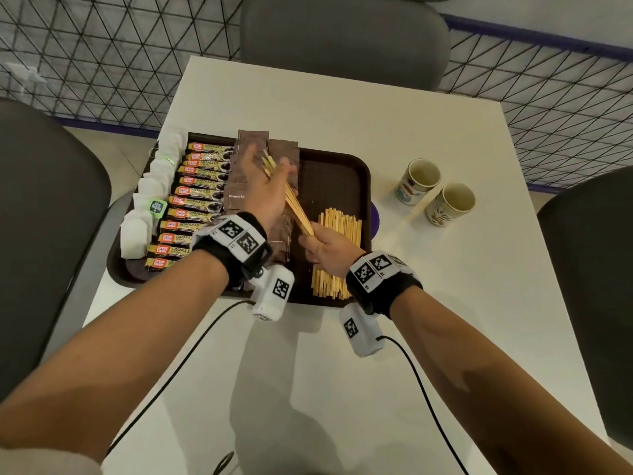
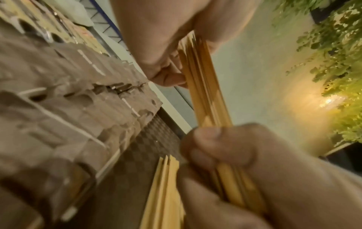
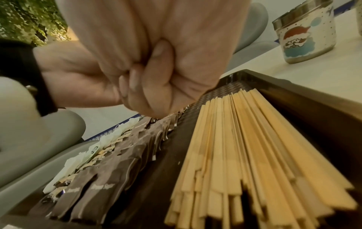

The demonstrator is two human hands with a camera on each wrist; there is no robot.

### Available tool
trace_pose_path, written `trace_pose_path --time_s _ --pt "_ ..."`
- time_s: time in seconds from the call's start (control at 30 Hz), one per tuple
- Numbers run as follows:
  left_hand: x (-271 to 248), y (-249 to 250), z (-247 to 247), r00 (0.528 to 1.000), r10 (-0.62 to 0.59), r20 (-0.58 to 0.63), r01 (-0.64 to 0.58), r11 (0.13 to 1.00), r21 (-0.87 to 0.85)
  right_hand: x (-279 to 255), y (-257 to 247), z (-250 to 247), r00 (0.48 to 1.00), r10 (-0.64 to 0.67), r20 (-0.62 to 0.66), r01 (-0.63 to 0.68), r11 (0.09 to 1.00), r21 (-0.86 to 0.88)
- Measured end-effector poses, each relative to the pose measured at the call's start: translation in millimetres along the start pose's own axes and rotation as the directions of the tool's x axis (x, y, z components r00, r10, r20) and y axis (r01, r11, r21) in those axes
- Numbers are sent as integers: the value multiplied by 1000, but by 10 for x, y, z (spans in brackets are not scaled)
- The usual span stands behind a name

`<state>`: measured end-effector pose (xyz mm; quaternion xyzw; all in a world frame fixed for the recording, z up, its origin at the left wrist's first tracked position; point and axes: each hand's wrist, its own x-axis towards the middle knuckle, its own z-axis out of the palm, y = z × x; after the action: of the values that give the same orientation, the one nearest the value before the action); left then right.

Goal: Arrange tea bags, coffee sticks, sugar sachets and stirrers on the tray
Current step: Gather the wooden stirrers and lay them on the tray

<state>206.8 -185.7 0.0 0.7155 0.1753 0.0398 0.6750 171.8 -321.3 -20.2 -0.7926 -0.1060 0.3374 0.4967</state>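
A dark brown tray (image 1: 335, 180) holds, from left to right, white tea bags (image 1: 147, 207), a row of coffee sticks (image 1: 195, 204), brown sugar sachets (image 1: 251, 140) and a pile of wooden stirrers (image 1: 339, 234). Above the tray both hands hold one slanted bundle of stirrers (image 1: 291, 200). My left hand (image 1: 274, 173) pinches its far end over the sachets. My right hand (image 1: 313, 240) grips its near end in a fist. The left wrist view shows the bundle (image 2: 205, 93) between both hands. In the right wrist view the fist (image 3: 156, 69) hangs over the stirrer pile (image 3: 245, 155) and the sachets (image 3: 117, 170).
Two patterned cups (image 1: 418, 180) (image 1: 450, 204) stand on the white table (image 1: 445, 303) right of the tray. Grey chairs surround the table on the left, far side and right. Black cables trail from both wrist cameras across the near table. A purple object (image 1: 375, 217) peeks out by the tray's right edge.
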Motion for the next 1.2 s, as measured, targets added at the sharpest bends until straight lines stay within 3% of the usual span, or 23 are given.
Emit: trace_pose_path --time_s 0.13,0.3,0.43,0.57,0.67,0.73,0.9,1.07,1.2 --pt "134 -47 -68 987 143 -76 -118 955 273 21 -41 -8 1000 18 16 -18 1000 -5" --pt "110 -60 -27 984 158 -87 -115 921 372 97 -19 24 1000 24 -18 -24 1000 5" --pt "34 -52 -2 971 225 -82 -185 922 340 135 -56 38 998 18 -60 -18 1000 10" --pt "61 -43 30 967 254 0 -232 880 415 119 -70 11 998 52 -42 -54 998 -30" --pt "167 -64 88 974 223 47 -217 842 495 80 -102 -65 994 93 -59 -104 966 -236" --pt "221 -79 127 978 202 54 -198 810 553 70 -68 -165 986 64 -153 -111 940 -322" --pt "203 -157 253 973 126 193 -224 702 675 81 151 -400 915 0 -404 -130 947 -295" --pt "171 -306 404 975 -17 221 -161 633 757 134 288 -451 904 -64 -424 -173 851 -496" --pt "154 -413 449 959 -84 270 -176 573 800 159 285 -429 931 -73 -356 -174 771 -613"
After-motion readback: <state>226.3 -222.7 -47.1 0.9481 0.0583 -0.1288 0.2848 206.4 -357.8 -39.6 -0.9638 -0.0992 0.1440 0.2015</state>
